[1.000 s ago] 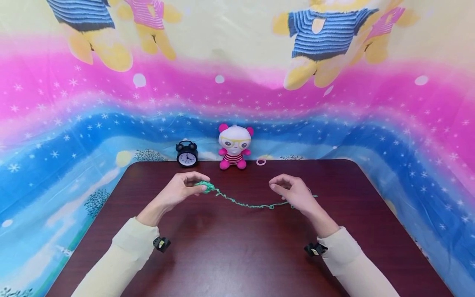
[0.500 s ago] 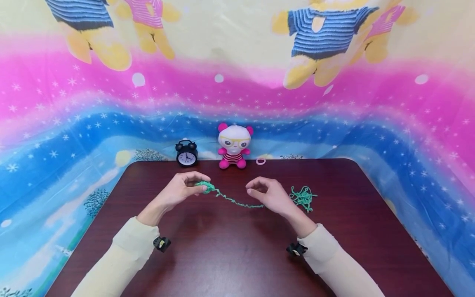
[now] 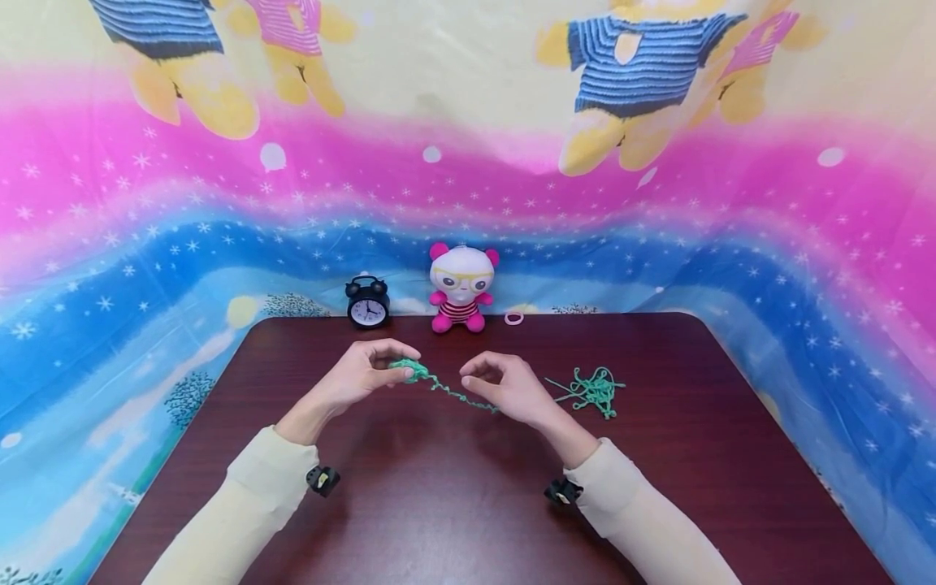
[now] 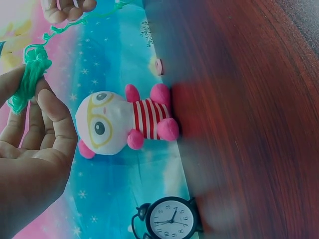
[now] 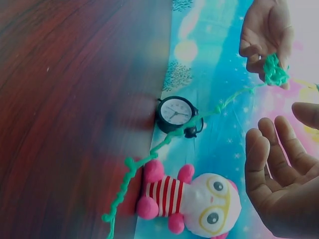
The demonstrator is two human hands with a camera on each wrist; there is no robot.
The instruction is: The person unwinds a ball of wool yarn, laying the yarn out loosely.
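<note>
My left hand (image 3: 354, 380) pinches a small bundle of green yarn (image 3: 411, 370) between thumb and fingers; the left wrist view shows the wound yarn (image 4: 35, 72) up close. A knotty yarn strand (image 3: 459, 396) sags from the bundle toward my right hand (image 3: 512, 392) and passes out of sight behind it. In the right wrist view, the fingers of that hand (image 5: 284, 184) are relaxed, with the thumb apart and nothing between them. Beyond it, a loose tangle of green yarn (image 3: 595, 392) lies on the table at the right.
Along the back edge of the dark wooden table (image 3: 439, 504) stand a black alarm clock (image 3: 368, 304) and a pink-and-white panda plush (image 3: 461, 288). A small pale ring (image 3: 514, 318) lies right of the plush. A printed curtain (image 3: 468, 195) hangs close behind.
My right hand has moved left along the strand toward the left hand, uncovering the yarn tangle on the right. The left hand, still holding the bundle, has shifted slightly right.
</note>
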